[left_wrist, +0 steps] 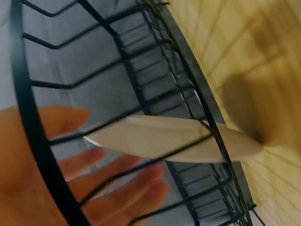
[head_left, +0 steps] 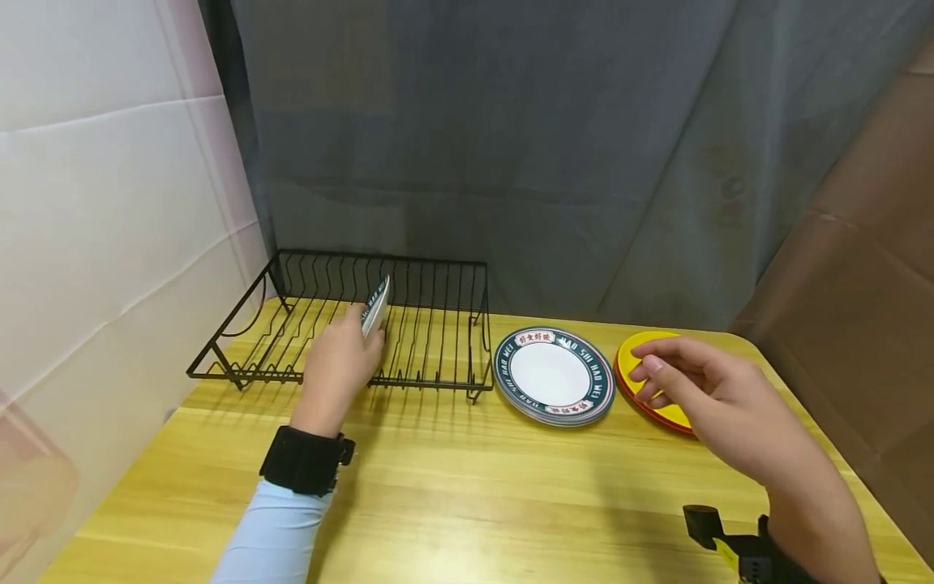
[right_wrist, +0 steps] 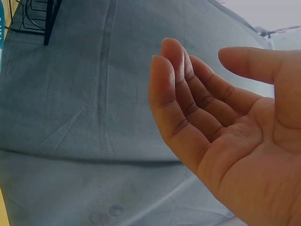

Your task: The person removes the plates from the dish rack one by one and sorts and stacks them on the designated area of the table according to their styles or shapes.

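Observation:
My left hand (head_left: 337, 365) is at the middle of a black wire dish rack (head_left: 438, 381), with thumb and fingers on either side of a plate (head_left: 376, 308) with a dark green lettered rim. That plate stands nearly on edge, its pale underside (left_wrist: 160, 136) seen through the wires in the left wrist view. My right hand (head_left: 730, 405) hovers above yellow and red plates (head_left: 642, 345), fingers loosely bent and nothing held. The right wrist view shows the same hand (right_wrist: 211, 117) with its thumb apart from the fingers.
A stack of white plates with green lettered rims (head_left: 554, 375) lies just right of the rack. All stand on a yellow wooden table (head_left: 467, 503). Grey cloth (head_left: 467, 146) hangs behind, a white sheet (head_left: 109, 203) on the left and a brown one (head_left: 861, 324) on the right.

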`<state>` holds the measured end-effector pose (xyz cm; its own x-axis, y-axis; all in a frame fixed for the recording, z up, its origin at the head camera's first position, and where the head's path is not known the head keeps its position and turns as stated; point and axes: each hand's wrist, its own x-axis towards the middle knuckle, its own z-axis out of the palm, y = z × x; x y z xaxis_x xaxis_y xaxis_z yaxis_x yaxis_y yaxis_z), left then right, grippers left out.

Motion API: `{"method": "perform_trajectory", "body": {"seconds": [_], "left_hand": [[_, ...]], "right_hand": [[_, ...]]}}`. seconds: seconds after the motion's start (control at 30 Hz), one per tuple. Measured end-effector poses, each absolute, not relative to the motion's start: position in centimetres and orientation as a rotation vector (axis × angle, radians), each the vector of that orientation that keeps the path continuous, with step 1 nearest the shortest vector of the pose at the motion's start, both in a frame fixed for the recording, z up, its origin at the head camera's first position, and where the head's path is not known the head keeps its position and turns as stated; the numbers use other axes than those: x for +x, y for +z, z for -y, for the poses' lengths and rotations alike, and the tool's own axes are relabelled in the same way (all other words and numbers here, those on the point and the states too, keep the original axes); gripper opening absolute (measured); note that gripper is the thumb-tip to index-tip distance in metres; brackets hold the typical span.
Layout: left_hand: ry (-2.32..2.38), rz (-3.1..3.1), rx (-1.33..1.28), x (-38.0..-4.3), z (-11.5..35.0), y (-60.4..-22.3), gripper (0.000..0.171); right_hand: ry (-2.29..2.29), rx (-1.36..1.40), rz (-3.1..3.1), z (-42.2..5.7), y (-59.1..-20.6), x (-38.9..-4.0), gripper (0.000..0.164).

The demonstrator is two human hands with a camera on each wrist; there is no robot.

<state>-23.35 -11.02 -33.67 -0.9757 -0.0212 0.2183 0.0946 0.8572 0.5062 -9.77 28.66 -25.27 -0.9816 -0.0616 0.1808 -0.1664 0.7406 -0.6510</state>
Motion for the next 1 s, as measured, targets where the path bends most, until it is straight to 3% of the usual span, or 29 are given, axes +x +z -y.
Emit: {"method": "perform_trajectory", "body": {"seconds": [0.47, 0.7, 1.0], "left_hand": [[-0.660, 2.938, 0.010, -23.6, 10.9, -34.3, 0.043], [-0.655, 2.757, 0.065, -23.4, 10.8, -34.9, 0.023], [-0.697, 2.633, 0.099, -23.4, 11.1, -35.3, 0.021]], "right_hand": [[1.032, 0.136, 2.882, -28.7, -25.2, -10.1, 0.032], [1.048, 0.128, 2.896, -28.7, -25.3, -10.3, 0.033], [1.071, 0.111, 2.918, -28.5, -25.1, -10.4, 0.035]]}}
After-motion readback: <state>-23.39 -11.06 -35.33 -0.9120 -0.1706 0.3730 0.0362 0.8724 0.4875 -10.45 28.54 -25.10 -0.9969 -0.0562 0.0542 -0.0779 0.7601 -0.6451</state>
